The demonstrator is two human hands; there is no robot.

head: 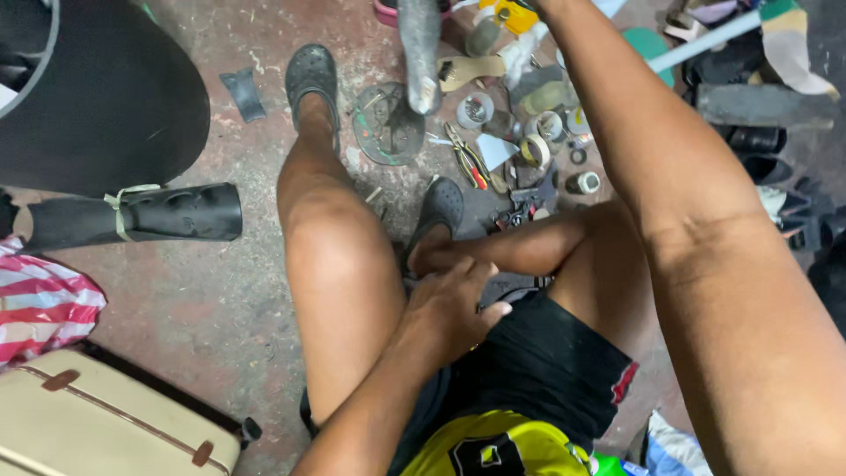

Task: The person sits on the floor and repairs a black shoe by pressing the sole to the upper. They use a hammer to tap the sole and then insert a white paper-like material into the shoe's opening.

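Observation:
I sit with both bare legs out over a stained concrete floor point(211, 300), a dark clog point(310, 75) on one foot and another point(439, 207) on the other. My left hand point(449, 308) lies in my lap between the thighs. Its fingers curl down and its thumb presses on a dark grey flat piece point(515, 286) lying on my black shorts point(546, 370). My right arm point(687, 194) stretches up to the top edge of the picture, and its hand is out of view there, near a yellow thing point(514, 13).
A metal shoe-last stand point(418, 53) rises from a round base point(388, 128). Around it lie tape rolls point(476, 110), red-handled pliers point(471, 163) and scraps. On the left are a black tube-like piece point(167, 211), a striped bag point(40, 304) and a cream suitcase point(106, 423).

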